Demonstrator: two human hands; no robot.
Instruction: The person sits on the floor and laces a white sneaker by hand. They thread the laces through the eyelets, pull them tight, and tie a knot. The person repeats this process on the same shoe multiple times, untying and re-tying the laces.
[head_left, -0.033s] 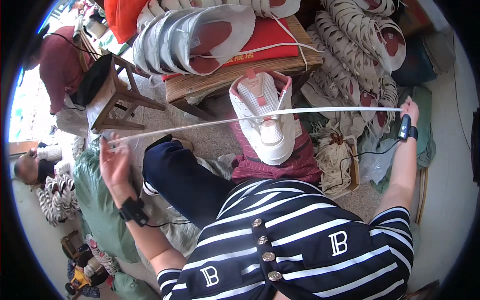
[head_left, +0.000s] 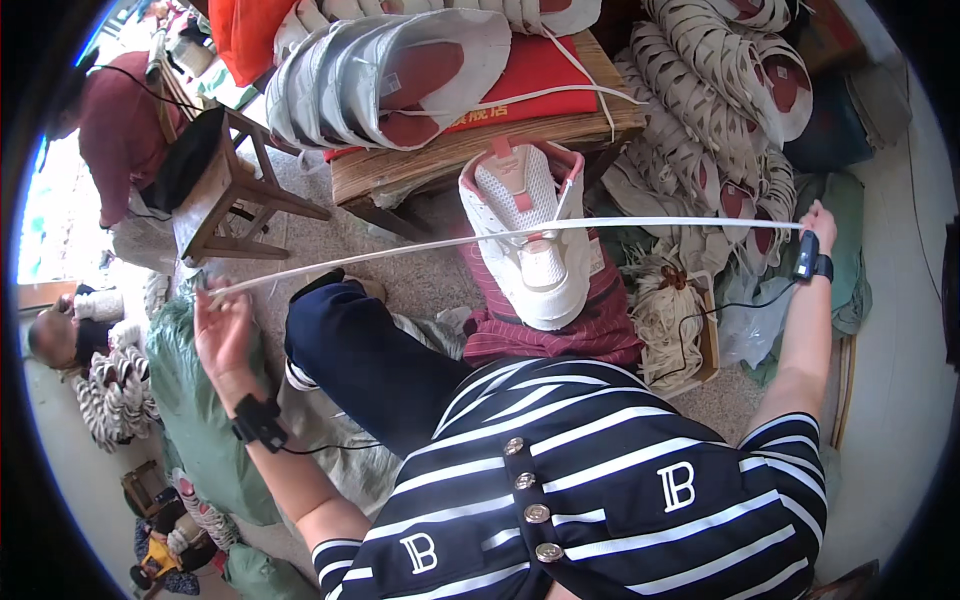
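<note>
Left hand has dropped slightly down and left since the earlier frame and looks sharper; right hand and its lace end sit a touch lower; shoe unmoved. White lace is stretched nearly straight between the two, long axis side to side, left end lower than the right. Left: thumb and index pinched on one end, other fingers loosely spread, palm partly showing. Right: fingers closed around the other end.

Shoe rests on maroon cloth, between the hands, neither clearly nearer; right of the left hand, left of the right. Its long axis runs away from the person, toe toward them, so the lace crosses it roughly at right angles, low on the tongue. Can't tell if it's threaded there. Surface with uppers stands just beyond.
</note>
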